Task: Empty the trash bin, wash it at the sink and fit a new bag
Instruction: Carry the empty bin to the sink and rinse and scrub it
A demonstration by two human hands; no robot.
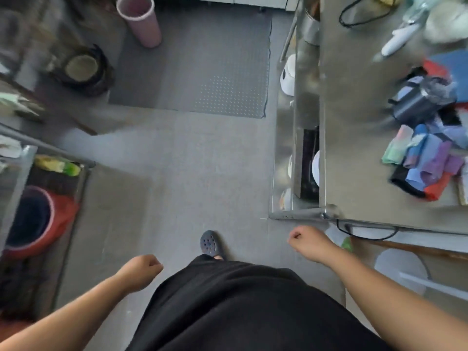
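A pink trash bin [141,20] stands upright on the floor at the far top left, with no bag visible in it. Beside it, lower left, sits a round container wrapped in a black bag [84,68]. My left hand [141,271] hangs near my hip with fingers loosely curled and holds nothing. My right hand [307,243] hangs below the corner of the steel table [354,148], fingers loosely curled, empty. Both hands are far from the bin. Several rolled coloured bags [420,160] lie on the table's right side.
A grey studded floor mat [202,79] lies ahead. A steel shelf unit on the left holds a red bucket [38,221]. The table's lower shelf holds white dishes [288,74]. A black cable hangs off the table's near edge. My foot in a dark clog [211,244] is on the grey floor.
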